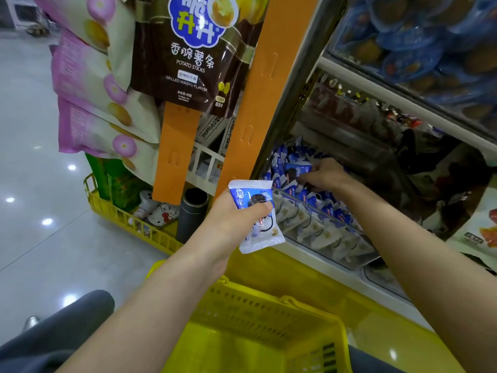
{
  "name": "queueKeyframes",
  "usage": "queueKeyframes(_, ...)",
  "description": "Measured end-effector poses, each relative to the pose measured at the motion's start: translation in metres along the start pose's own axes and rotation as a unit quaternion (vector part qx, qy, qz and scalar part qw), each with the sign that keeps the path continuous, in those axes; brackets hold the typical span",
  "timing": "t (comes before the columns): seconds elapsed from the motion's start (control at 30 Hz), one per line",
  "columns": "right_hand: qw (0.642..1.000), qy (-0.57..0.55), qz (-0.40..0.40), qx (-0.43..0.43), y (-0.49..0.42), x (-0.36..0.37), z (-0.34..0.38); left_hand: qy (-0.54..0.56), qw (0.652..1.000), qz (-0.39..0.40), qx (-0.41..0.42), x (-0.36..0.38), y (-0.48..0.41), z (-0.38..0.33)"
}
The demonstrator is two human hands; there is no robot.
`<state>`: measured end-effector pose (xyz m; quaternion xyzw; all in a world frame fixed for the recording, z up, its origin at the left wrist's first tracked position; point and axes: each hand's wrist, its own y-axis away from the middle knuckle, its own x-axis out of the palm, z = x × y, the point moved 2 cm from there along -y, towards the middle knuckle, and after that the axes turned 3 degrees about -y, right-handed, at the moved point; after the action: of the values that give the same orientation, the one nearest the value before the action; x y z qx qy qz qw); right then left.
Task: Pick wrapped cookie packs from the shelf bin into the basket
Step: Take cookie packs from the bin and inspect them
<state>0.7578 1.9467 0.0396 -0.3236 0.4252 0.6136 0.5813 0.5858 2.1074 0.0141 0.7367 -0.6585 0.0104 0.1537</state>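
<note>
Cookie packs (pixel 279 160) heaped in the clear shelf bin (pixel 336 246), low on the shelf, just right of an orange upright strip (pixel 258 90). The bin's top is open and the shelf above overhangs it, so the gap over the heap is tight. The right hand (pixel 322 175) is over the front edge and inside the bin, fingers curled round one blue pack (pixel 298 168) lying on top of the heap.

The left hand (pixel 231 216) is outside the bin, just in front of its left corner and close to the strip. It grips two packs: a blue one (pixel 250 196) sticking up past the thumb, and a white-and-blue one (pixel 265 235) hanging below the fingers.

A yellow basket (pixel 269 300) sits under both forearms, mouth up, near rim below the left wrist. The way from the left hand down to the basket mouth is open.

Left of the strip hang a brown potato sticks bag (pixel 188 49) and pink snack bags (pixel 94 90). Under them is a yellow floor crate (pixel 129 219) with small items and a dark tube (pixel 192 214). Glossy floor (pixel 32 130) lies open to the far left. An upper bin (pixel 430 36) holds blue-wrapped snacks.
</note>
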Motion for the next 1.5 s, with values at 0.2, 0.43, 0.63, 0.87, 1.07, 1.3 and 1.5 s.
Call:
queueKeyframes(0.2, 0.998, 0.003, -0.033, -0.057, -0.006, 0.002, 0.009, 0.005, 1.0, 0.005, -0.007, 0.002, 0.0, -0.001)
queueKeyframes(0.43, 0.999, 0.02, 0.021, -0.034, -0.007, -0.003, 0.002, -0.009, 1.0, 0.004, -0.012, 0.002, -0.005, 0.003)
queueKeyframes(0.63, 0.995, 0.007, -0.026, -0.098, -0.004, 0.016, 0.016, -0.007, 1.0, 0.008, -0.015, 0.006, -0.005, 0.005)
queueKeyframes(0.87, 0.996, 0.02, 0.005, -0.083, -0.002, 0.021, 0.021, -0.012, 1.0, -0.004, -0.002, 0.004, -0.008, 0.002)
queueKeyframes(1.07, 0.981, -0.081, -0.087, -0.151, 0.026, 0.009, 0.018, -0.034, 0.999, 0.02, 0.001, 0.019, 0.002, 0.014)
queueKeyframes(1.3, 0.915, -0.187, -0.173, -0.313, 0.131, 0.011, -0.014, -0.068, 0.997, 0.047, 0.011, 0.022, 0.01, 0.031)
queueKeyframes(1.5, 0.95, -0.254, 0.007, -0.181, 0.167, 0.053, -0.051, -0.127, 0.99, 0.057, 0.016, 0.032, 0.021, 0.053)
